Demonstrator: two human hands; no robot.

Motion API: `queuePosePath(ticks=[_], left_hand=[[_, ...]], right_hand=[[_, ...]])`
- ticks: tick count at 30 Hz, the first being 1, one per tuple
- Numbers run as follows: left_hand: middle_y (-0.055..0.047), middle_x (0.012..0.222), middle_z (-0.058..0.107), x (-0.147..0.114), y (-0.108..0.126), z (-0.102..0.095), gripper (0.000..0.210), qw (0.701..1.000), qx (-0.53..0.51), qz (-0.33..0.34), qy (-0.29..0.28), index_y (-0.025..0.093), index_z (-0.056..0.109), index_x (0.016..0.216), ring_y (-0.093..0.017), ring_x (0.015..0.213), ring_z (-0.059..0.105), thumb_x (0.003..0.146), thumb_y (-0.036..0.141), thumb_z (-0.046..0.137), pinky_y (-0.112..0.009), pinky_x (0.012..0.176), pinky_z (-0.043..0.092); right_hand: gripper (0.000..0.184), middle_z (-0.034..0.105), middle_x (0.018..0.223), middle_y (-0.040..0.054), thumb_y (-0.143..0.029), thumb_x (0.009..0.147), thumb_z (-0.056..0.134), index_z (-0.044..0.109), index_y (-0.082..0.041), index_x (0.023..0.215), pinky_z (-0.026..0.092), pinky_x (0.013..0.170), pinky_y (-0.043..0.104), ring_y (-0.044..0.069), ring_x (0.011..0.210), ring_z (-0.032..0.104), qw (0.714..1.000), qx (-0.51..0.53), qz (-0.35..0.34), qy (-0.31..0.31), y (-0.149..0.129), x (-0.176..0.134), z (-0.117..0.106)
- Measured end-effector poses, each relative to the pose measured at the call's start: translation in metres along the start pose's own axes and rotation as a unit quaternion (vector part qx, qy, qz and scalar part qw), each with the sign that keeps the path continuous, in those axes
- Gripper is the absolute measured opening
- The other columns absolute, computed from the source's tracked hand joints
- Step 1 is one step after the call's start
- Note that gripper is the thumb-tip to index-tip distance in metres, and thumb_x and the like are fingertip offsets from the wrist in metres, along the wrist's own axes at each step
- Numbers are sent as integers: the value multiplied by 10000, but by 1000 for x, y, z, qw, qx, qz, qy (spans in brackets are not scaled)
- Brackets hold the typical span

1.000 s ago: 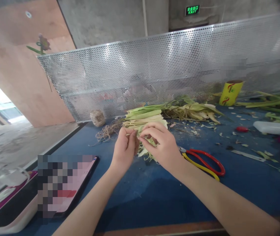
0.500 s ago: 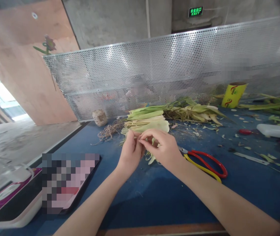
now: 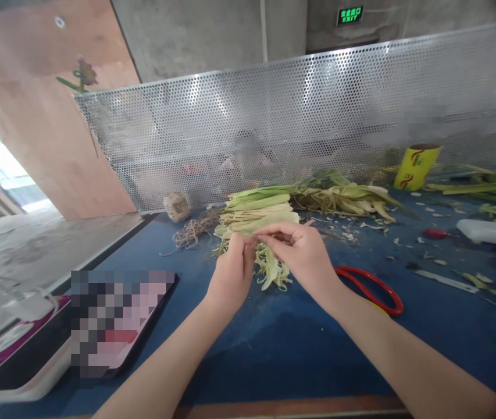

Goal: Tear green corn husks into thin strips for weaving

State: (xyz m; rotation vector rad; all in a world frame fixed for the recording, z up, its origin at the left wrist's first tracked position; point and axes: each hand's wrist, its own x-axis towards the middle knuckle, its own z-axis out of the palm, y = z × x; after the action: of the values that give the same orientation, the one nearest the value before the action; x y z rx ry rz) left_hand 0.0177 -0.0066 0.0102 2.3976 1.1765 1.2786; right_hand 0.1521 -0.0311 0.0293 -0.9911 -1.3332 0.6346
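Note:
Over the middle of the blue table, my left hand (image 3: 232, 269) and my right hand (image 3: 303, 254) meet fingertip to fingertip. Both are closed in a pinch; what lies between the fingers is too small and hidden to name. Just below the fingertips, curled pale green strips (image 3: 273, 274) spread on the table. Behind the hands is a layered bundle of flat green and cream leaves (image 3: 260, 205), perhaps husks. Scissors with red and yellow handles (image 3: 385, 285) lie partly hidden under my right forearm.
Left of the bundle are tangled twine (image 3: 192, 231) and a string ball (image 3: 176, 206). A phone (image 3: 136, 326) and a white-rimmed dark tray (image 3: 25, 361) lie at left. At right are a yellow roll (image 3: 417, 167), a blade (image 3: 446, 281) and scraps. A perforated metal screen (image 3: 274, 116) stands behind.
My right hand has shifted slightly right, its wrist covering more of the scissors. More of the curled pale strips shows between the hands. Both hands stay pinched together.

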Motion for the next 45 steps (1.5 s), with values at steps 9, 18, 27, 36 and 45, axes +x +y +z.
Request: queuePosePath(ticks=[9,18,27,36,45], left_hand=[[47,570,473,1,-2,-1,48,998,58,11,31,216,417,806,-102,467,472,814,178,388,-189,458,313],[85,505,431,2,-1,0,84,999,32,-19,16,201,391,892,-91,409,413,846,269,407,-190,458,312],[12,641,549,-1,-4,1,122,994,89,43,53,215,452,745,-127,592,552,833,289,412,-209,539,390],[72,536,435,6,3,0,152,992,-121,-29,-22,203,399,998,-83,419,395,859,261,377,-203,477,343],[61,540,412,7,3,-3,102,993,-85,-43,-73,201,448,790,-81,460,355,844,246,373,-193,470,300]], right_hand=[[170,611,883,33,-208,778,545,663,-240,896,445,615,274,135,686,545,974,-148,-163,-58,7,-2,-1],[96,600,684,25,-225,736,576,646,-184,684,414,555,269,138,608,535,995,-84,-43,-45,10,4,-1],[253,455,438,-33,-403,702,611,693,-165,723,266,420,230,73,420,365,987,37,107,-110,11,8,-13],[132,468,528,-49,-306,706,618,645,-180,735,281,424,209,50,439,345,969,198,110,-98,10,9,-8],[81,432,519,-47,-224,735,567,602,-166,693,260,437,222,63,452,334,989,0,19,-145,-1,13,-17]])
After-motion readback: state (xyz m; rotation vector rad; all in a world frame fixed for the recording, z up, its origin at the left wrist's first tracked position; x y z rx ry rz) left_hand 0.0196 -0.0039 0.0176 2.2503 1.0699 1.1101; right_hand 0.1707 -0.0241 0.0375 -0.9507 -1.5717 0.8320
